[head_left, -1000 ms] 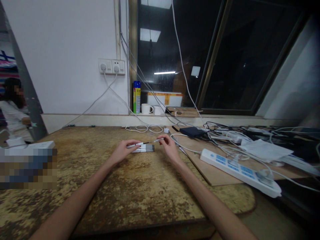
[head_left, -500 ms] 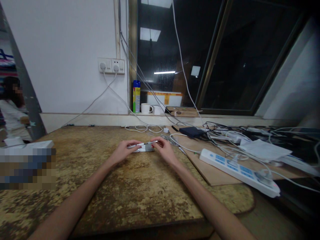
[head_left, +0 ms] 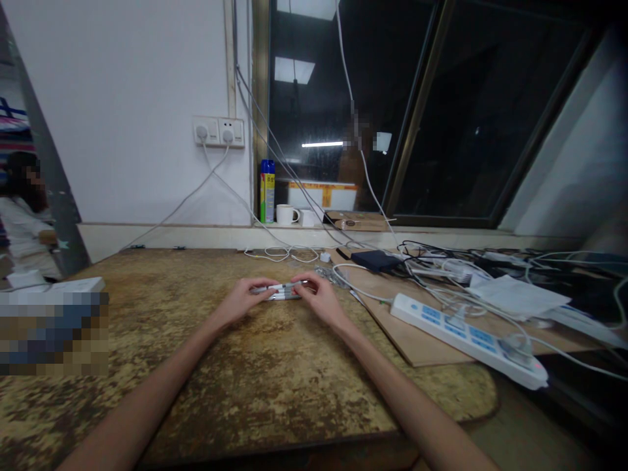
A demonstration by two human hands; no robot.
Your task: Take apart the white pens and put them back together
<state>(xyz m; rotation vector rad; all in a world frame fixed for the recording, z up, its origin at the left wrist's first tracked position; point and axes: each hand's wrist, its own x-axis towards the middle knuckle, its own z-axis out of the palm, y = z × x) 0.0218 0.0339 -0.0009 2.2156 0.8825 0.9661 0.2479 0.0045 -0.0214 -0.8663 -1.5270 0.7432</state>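
Observation:
My left hand (head_left: 239,301) and my right hand (head_left: 320,299) meet at the far middle of a worn, mottled brown table (head_left: 275,366). Between their fingertips I pinch a slim white pen (head_left: 279,287), one hand at each end, and it lies level. Just under it a small row of several similar grey-white pens (head_left: 284,296) rests on the table. Both hands have their fingers curled closed on the pen.
A white power strip (head_left: 466,337) lies on a wooden board (head_left: 417,340) at the right, amid tangled cables and papers (head_left: 515,293). A spray can (head_left: 267,190) and a mug (head_left: 286,214) stand on the sill. Another person (head_left: 19,209) sits far left.
A second ago the hands were apart, the left holding the pen and the right a small cap. They came together, and the pen now sits lower, close over the row.

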